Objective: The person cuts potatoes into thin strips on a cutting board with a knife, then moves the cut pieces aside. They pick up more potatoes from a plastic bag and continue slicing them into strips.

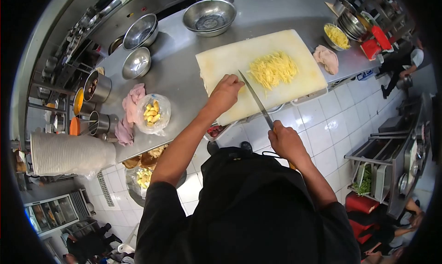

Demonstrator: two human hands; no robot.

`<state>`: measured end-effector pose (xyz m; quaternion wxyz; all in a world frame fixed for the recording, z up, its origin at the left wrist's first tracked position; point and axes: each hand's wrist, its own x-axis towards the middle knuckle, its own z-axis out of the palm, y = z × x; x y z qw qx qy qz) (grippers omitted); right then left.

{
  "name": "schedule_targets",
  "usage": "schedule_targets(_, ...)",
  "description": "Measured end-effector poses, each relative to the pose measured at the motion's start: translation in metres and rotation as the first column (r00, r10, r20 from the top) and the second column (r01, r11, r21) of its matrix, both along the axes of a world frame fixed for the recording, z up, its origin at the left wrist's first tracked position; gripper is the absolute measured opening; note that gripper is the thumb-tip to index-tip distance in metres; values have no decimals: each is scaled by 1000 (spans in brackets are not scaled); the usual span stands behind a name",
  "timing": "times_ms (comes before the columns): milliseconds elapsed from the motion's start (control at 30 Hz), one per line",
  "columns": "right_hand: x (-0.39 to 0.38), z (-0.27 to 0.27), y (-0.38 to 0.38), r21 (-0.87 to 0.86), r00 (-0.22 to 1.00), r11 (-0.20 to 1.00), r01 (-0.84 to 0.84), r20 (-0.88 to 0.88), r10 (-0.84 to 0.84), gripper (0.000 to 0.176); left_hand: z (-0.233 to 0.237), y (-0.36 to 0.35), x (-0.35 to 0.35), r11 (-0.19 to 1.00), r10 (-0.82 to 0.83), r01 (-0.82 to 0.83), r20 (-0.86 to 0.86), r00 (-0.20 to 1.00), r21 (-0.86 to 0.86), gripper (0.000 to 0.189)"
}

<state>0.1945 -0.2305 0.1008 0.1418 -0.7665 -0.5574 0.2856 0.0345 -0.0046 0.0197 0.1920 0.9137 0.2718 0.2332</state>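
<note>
My right hand [286, 140] is wrapped round the handle of a long kitchen knife [256, 99], whose blade slants up and left over the white cutting board [216, 61]. My left hand [225, 94] rests on the board left of the knife tip, fingers curled and pressed together. A bit of yellow shows near its fingertips, but what they hold is mostly hidden. Right of the blade lies a heap of thin yellow cut strips [275, 70]. A plastic-lined bowl [166, 111] with peeled yellow pieces [151, 113] stands on the steel table to the left.
Metal bowls [209, 16] stand behind the board. A pink cloth [326, 59] and a bowl of yellow strips [337, 37] are on the right. Stacked white containers [71, 154] and pots [97, 87] line the left. Other people [407, 64] are at the edges.
</note>
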Motion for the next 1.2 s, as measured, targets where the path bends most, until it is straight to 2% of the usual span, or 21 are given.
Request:
schedule_targets(100,1,-2,0,-2,1000,1000,8,-16,-8,23,3,1,0,1000,-21,22,-71,997,8,37)
schedule_targets(200,1,2,-1,-29,1000,999,13,-27,-14,24,8,4,-2,999,-44,44,-132,990,-5,35)
schedule_targets(400,1,4,-2,-10,998,1000,27,-50,-28,24,2,10,-7,997,-70,72,-31,997,42,24)
schedule_targets(500,-2,5,4,-14,998,1000,18,-61,-19,24,1,5,-12,999,27,-29,112,993,17,24)
schedule_targets(567,-1,6,12,-26,997,1000,-8,-76,6,25,-2,6,-16,999,30,-33,113,993,30,26)
schedule_targets(667,-1,-1,37,43,998,998,-35,-48,38,27,-1,6,-17,999,25,-29,99,995,40,30)
schedule_targets(800,3,-11,86,9,993,998,-54,-103,55,26,-8,5,-17,998,2,-4,28,1000,68,33)
schedule_targets(900,-7,14,108,-145,978,989,-24,-207,-6,25,-15,1,-17,995,11,-16,56,998,96,34)
schedule_targets(1000,-12,4,121,-132,981,991,-36,-194,10,25,-17,1,-17,992,-12,5,58,998,122,39)
schedule_targets(1100,-14,-38,136,14,991,999,-47,-126,49,25,-13,0,-17,995,-13,9,43,999,100,40)
schedule_targets(1200,-18,-45,150,57,994,996,-67,-79,72,25,-15,1,-17,994,-10,5,44,999,112,40)
